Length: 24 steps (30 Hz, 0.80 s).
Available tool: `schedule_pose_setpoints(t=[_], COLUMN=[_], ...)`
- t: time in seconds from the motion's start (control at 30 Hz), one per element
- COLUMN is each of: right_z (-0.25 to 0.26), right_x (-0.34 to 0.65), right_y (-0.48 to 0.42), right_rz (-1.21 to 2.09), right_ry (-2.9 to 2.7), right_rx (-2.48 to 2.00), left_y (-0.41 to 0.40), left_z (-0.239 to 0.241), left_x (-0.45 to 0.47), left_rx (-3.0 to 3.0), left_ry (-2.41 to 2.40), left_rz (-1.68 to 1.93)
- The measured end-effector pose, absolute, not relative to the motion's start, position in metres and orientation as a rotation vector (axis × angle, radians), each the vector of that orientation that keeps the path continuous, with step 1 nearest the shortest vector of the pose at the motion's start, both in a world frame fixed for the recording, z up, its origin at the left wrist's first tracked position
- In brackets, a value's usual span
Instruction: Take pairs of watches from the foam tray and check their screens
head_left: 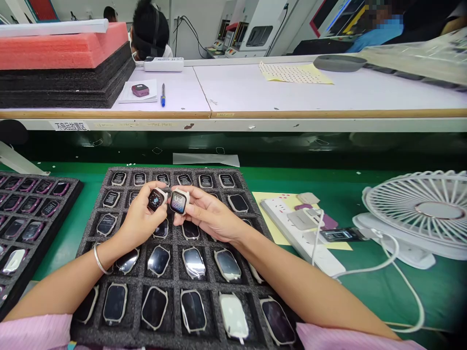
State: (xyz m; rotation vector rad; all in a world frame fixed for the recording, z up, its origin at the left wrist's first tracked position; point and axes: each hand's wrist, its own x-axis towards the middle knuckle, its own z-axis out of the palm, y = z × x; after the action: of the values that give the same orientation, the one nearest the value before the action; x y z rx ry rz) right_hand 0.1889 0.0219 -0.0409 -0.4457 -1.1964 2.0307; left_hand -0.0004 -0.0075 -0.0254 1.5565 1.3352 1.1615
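Note:
My left hand [143, 221] grips a smartwatch body [156, 198] with a pale case and a lit, dark dial. Close beside it, my right hand [207, 214] holds a second smartwatch body [179, 201] between thumb and fingers, its screen lit with large digits. Both watches have no straps and face up toward me. Below the hands lies a black foam tray [136, 296] whose compartments hold many pale-cased watch bodies. Some screens there show text, others are dark. One watch body [234, 316] in the front row looks white on its upper face. My forearms cover several compartments.
To the left sits another foam tray [73, 194] of purple-cased watches. At right are a power strip [302, 236], white cables, a USB meter [343, 235] and a white fan [419, 211]. A raised shelf [233, 99] carries stacked foam [62, 53] and a pen [163, 96]. People sit beyond.

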Motion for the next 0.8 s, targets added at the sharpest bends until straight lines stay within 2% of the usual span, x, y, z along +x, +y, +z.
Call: schedule_pose_setpoints(t=[0.8], right_z=[-0.0409], right_x=[0.1903], right_y=[0.0197], right_rz=[2.037], right_ry=[-1.205], right_rx=[-0.456], left_y=[-0.0082], left_z=[-0.0229], left_x=[-0.0017], left_rx=[1.547], left_ry=[1.341], left_rz=[1.131])
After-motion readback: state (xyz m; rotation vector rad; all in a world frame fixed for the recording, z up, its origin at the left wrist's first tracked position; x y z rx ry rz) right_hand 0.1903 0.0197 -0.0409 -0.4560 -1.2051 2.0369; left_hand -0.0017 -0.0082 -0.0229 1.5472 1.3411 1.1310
